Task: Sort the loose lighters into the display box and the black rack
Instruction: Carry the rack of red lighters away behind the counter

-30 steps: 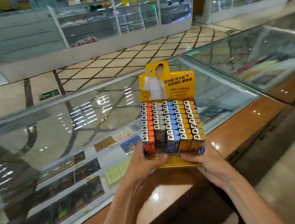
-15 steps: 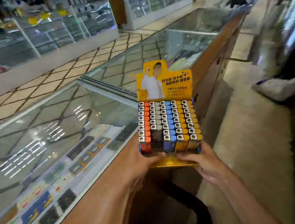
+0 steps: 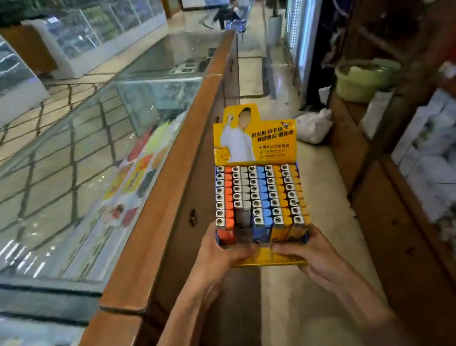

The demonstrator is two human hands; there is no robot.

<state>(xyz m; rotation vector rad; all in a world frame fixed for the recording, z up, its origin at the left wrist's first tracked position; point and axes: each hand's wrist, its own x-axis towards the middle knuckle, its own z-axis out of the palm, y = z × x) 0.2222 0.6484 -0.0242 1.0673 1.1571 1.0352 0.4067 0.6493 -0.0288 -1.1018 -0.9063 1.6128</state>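
Swinging away from the glass counter (image 3: pixel 49 180), the person is now carrying the display box (image 3: pixel 275 144) out over the pale, glossy aisle floor (image 3: pixel 321 190), where a moment ago it was hanging above the counter's brown wooden rail (image 3: pixel 171 185). Both hands are clamping the near end of the box: the left hand (image 3: pixel 220 257) is wrapping the front left corner, and the right hand (image 3: pixel 312 257) is gripping the front right, with both thumbs lying over the low yellow lip. The box is thin printed cardboard, yellow with blue side edges, and its tall back card is standing upright with white lettering. Lighters (image 3: pixel 257 195) are filling it in tight straight rows, their square silver metal caps shining, each with a round hole, beside smooth plastic tops in orange, grey, blue and yellow. The grey row is stopping short of the front. Dark wooden shelving (image 3: pixel 392 210) is running along the right, holding a blurred green basin (image 3: pixel 364 78), and a crumpled white bag (image 3: pixel 313 128) is lying on the floor below it.
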